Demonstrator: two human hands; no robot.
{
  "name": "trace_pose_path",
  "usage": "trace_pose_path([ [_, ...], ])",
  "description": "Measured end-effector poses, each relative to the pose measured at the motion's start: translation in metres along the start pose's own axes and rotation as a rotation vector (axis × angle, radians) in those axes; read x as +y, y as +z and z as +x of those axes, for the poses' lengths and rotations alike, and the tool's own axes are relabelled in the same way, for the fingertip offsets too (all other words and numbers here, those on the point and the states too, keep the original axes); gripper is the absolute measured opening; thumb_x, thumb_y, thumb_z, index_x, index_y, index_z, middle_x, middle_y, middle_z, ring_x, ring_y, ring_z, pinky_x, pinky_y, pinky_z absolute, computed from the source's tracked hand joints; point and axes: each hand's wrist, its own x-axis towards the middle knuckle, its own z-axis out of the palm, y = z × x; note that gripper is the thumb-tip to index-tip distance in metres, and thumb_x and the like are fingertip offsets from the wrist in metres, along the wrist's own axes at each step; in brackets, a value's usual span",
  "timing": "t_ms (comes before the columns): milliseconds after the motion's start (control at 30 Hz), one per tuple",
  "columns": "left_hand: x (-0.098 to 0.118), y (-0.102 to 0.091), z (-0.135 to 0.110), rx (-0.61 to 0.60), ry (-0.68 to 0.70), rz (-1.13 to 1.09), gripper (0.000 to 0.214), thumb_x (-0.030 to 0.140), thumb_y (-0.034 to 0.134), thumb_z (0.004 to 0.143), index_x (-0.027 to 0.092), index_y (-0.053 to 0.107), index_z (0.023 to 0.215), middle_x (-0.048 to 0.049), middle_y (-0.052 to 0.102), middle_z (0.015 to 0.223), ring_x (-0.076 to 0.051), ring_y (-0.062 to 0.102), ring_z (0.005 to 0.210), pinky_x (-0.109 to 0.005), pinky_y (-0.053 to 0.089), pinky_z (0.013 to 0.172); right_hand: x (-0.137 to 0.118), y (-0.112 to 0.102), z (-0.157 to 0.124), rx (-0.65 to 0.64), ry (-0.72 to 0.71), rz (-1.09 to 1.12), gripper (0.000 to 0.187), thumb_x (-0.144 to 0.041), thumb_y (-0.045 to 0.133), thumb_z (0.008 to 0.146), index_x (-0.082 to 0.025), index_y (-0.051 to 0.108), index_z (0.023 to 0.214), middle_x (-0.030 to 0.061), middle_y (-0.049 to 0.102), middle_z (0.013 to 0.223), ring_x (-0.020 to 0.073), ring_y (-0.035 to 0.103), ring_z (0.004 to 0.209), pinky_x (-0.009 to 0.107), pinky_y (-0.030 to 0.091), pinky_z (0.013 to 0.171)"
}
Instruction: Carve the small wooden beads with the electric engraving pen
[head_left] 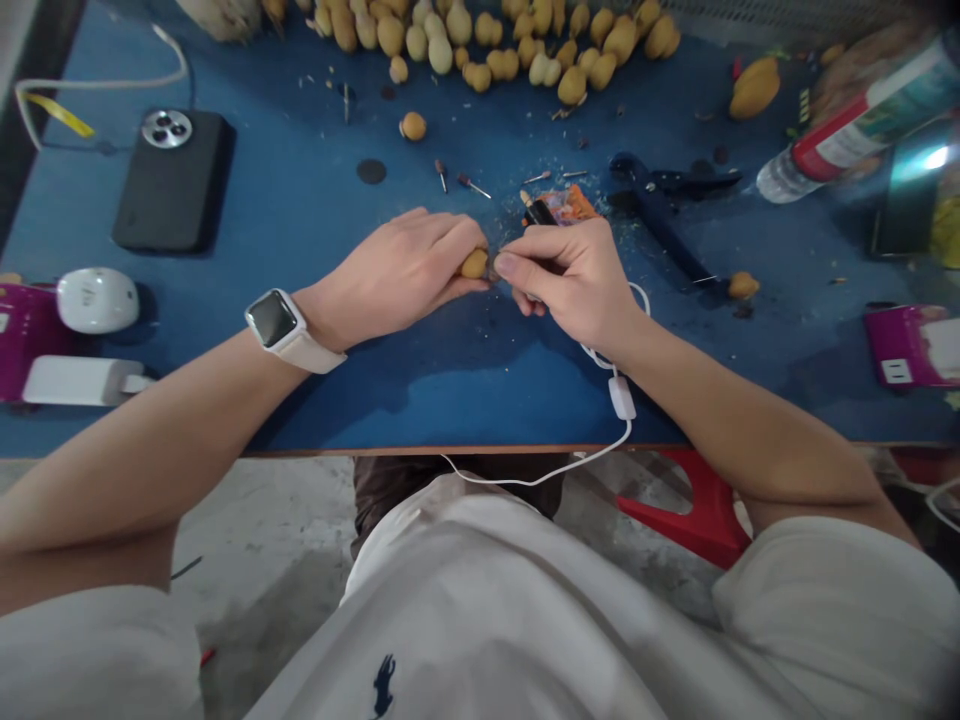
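Gourd (474, 264), small and yellow-brown, sits in the left grip (415, 262) near the middle of the surface (450, 395), back from its front edge. Toward the far left corner, well apart, lies a black phone (176, 185). Next comes the left grip, thumb and fingers clamped on the gourd, its right end bare. It looks light and stiff; the smooth, round skin could slip or roll under a sideways push, and the shell might crack if squeezed hard. Best hold seems around the belly, thumb opposing fingers. Just right, the right grip closes on a dark tool (553, 266), mostly hidden; whether that touches the gourd I cannot tell. Nearer the right edge lies a loose gourd (743, 286).
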Motion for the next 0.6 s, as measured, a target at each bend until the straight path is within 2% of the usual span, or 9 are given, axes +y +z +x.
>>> trace_pose_path([
  [100, 0.001, -0.004, 0.004, -0.005, 0.029, 0.083, 0.047, 0.062, 0.045, 0.136, 0.027, 0.075, 0.131, -0.0132, 0.082, 0.114, -0.035, 0.081, 0.104, -0.050, 0.066, 0.099, -0.003, -0.001, -0.001, 0.003, -0.033, -0.074, 0.056, -0.069, 0.088, 0.122, -0.029, 0.082, 0.083, 0.0007, 0.063, 0.064, 0.0249, 0.069, 0.075, 0.043, 0.066, 0.078],
  [233, 0.004, -0.015, 0.009, -0.108, 0.118, 0.240, 0.071, 0.066, 0.020, 0.138, 0.021, 0.074, 0.130, -0.0194, 0.084, 0.120, -0.033, 0.076, 0.100, -0.050, 0.063, 0.095, -0.006, -0.001, -0.003, 0.039, -0.073, -0.162, 0.054, -0.061, 0.091, 0.121, -0.029, 0.077, 0.080, 0.0030, 0.065, 0.068, 0.0275, 0.069, 0.081, 0.045, 0.065, 0.082],
  [367, 0.005, -0.021, 0.011, -0.103, 0.149, 0.362, 0.080, 0.058, 0.006, 0.138, 0.019, 0.075, 0.131, -0.0188, 0.082, 0.116, -0.031, 0.073, 0.099, -0.048, 0.058, 0.092, -0.004, 0.001, -0.002, 0.018, -0.056, -0.093, 0.060, -0.068, 0.090, 0.121, -0.029, 0.076, 0.078, 0.0021, 0.063, 0.065, 0.0259, 0.067, 0.078, 0.043, 0.064, 0.080],
  [500, 0.003, -0.017, 0.011, -0.071, 0.130, 0.307, 0.078, 0.065, 0.010, 0.138, 0.022, 0.074, 0.130, -0.0181, 0.083, 0.118, -0.033, 0.075, 0.101, -0.048, 0.057, 0.093, 0.000, 0.003, -0.001, -0.011, -0.009, 0.014, 0.061, -0.078, 0.088, 0.120, -0.028, 0.081, 0.085, -0.0015, 0.059, 0.064, 0.0214, 0.064, 0.068, 0.040, 0.063, 0.075],
  [600, 0.003, -0.012, 0.009, -0.040, 0.093, 0.227, 0.081, 0.078, 0.013, 0.135, 0.023, 0.074, 0.130, -0.0176, 0.083, 0.118, -0.034, 0.076, 0.100, -0.049, 0.058, 0.093, 0.002, 0.003, -0.002, 0.006, -0.045, -0.050, 0.057, -0.075, 0.086, 0.122, -0.028, 0.084, 0.090, -0.0002, 0.062, 0.067, 0.0229, 0.065, 0.071, 0.042, 0.064, 0.078],
])
